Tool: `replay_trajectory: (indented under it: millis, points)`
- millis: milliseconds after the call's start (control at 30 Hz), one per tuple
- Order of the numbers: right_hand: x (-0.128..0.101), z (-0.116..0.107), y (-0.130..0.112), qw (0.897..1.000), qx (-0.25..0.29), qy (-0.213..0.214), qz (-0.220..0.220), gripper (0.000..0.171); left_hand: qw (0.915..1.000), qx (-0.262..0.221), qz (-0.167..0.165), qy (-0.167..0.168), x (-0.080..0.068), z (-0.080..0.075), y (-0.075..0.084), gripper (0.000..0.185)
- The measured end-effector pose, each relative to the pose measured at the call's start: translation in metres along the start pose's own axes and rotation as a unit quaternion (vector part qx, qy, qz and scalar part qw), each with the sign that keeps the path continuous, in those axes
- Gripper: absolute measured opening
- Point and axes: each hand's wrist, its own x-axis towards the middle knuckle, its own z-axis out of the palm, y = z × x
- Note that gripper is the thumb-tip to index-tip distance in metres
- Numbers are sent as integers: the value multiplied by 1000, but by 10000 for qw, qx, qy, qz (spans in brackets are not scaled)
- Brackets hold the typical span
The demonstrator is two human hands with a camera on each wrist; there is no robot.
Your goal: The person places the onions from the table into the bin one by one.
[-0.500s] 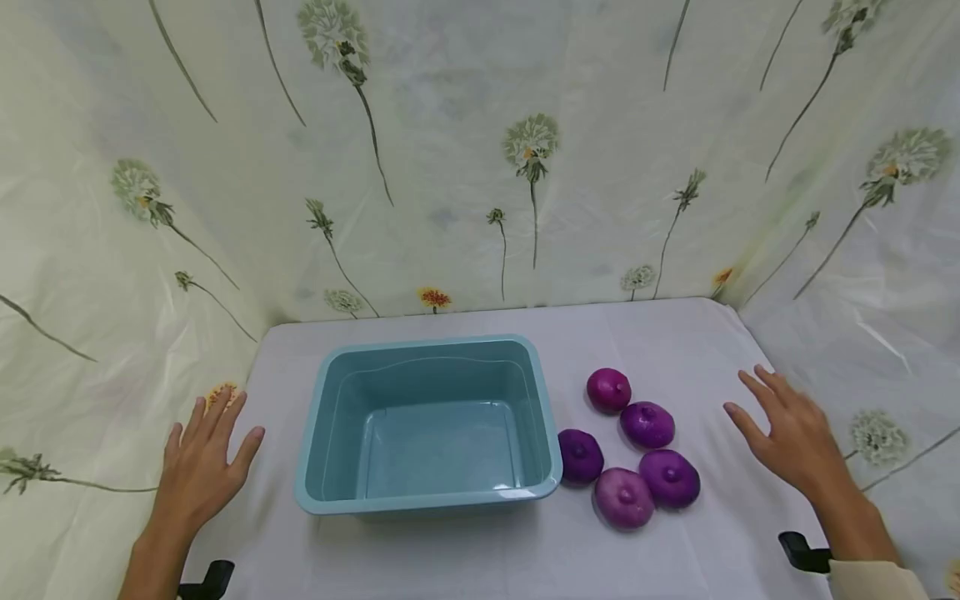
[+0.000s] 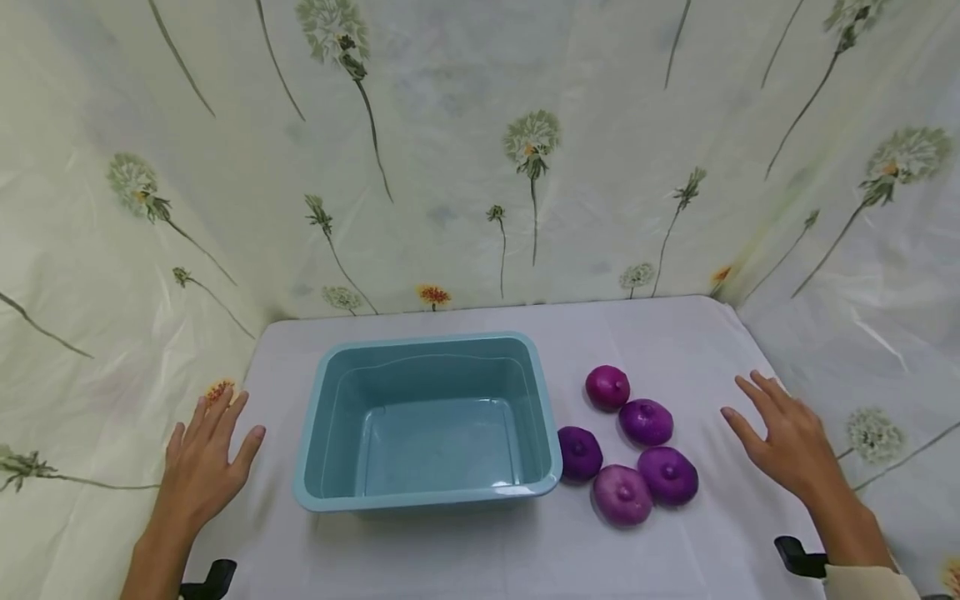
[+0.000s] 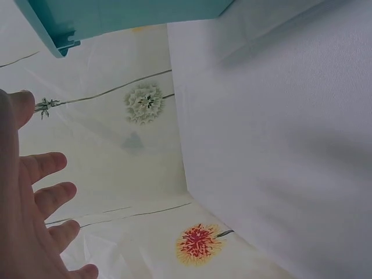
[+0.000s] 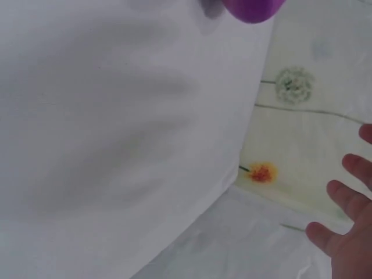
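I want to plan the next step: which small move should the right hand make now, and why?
Probably the right hand should shift toward the nearest purple fruit. The hand is open and holds nothing, the five fruits lie between it and the empty tub, and the left hand is on the tub's far side.

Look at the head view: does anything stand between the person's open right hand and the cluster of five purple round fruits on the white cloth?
Nothing visible does. Only bare white tablecloth lies between the right hand and the five purple round fruits, which sit to its left, beside the empty teal plastic tub.
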Motion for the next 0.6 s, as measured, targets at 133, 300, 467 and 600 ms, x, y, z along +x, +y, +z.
replay_trajectory:
  millis: [133, 300, 467, 600]
  points:
    - [-4, 6, -1, 9996, 14, 212, -206, 57, 9999, -90, 42, -76, -2, 0, 3, 62]
    - [-7, 10, -1, 9993, 52, 282, -258, 56, 9995, -271, 120, -50, -2, 0, 12, 62]
    - [-9, 12, -3, 9991, 15, 287, -300, 57, 9984, -535, 19, -207, -3, 1, 22, 62]
    - [-11, 14, -4, 9990, 0, 297, -324, 58, 9923, -1117, -145, -512, -3, 1, 31, 60]
